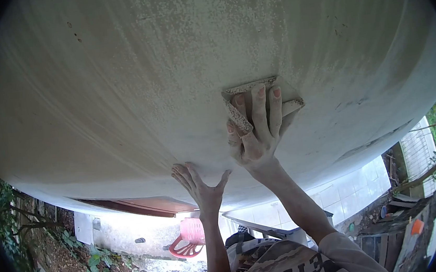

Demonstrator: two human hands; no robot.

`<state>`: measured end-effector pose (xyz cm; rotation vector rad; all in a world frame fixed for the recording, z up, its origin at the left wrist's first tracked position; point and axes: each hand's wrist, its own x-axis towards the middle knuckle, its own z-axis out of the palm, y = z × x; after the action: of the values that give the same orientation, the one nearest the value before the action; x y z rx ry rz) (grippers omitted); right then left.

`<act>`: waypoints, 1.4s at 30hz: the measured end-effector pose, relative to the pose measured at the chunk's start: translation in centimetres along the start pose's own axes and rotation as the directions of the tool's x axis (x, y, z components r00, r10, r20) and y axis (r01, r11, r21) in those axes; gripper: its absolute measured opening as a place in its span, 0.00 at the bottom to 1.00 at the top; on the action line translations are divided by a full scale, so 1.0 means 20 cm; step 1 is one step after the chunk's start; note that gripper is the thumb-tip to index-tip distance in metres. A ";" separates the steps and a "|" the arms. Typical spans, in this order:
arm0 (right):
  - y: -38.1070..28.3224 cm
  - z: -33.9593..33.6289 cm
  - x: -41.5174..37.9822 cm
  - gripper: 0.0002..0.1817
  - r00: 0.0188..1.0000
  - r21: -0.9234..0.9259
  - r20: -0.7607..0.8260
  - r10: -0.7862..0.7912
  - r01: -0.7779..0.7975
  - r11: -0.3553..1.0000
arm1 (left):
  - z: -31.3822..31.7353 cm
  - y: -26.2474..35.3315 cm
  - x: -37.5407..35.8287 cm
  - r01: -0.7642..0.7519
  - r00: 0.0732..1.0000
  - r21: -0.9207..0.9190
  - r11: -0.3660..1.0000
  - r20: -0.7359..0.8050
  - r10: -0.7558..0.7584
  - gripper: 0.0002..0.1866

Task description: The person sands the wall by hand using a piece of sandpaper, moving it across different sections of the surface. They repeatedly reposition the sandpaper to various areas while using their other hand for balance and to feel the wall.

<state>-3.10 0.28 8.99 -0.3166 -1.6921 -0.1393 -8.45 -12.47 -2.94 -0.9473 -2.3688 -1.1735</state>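
Observation:
A pale, dusty wall [135, 91] fills most of the head view, with lighter speckled streaks near the top. Against it my right hand [260, 142] presses a sheet of sandpaper [238, 115], its fingers laid over the sheet and the thumb at its left edge. The sheet's edges are folded up and show a gritty brown side. Pale dust coats this hand. Lower and to the left, my left hand [206, 192] lies on the wall with fingers and thumb spread. It holds nothing.
Below on the left stands a red plastic chair [190, 238]. A reddish-brown panel [140, 205] borders the wall's lower edge. White tiles [357, 188], wooden boards [378, 241] and an orange container [417, 227] are at lower right. Leafy plants [98, 265] grow at lower left.

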 end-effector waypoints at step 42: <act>-0.03 0.04 -0.41 0.20 0.979 -0.145 0.149 -0.138 0.160 0.976 | -0.04 -0.09 0.00 -0.049 0.998 0.006 0.999 -0.037 0.049 0.57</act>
<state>-3.00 -1.17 0.90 -0.3219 -1.8472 -0.3707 -9.75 -13.96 -3.47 -0.9675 -2.3050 -1.1565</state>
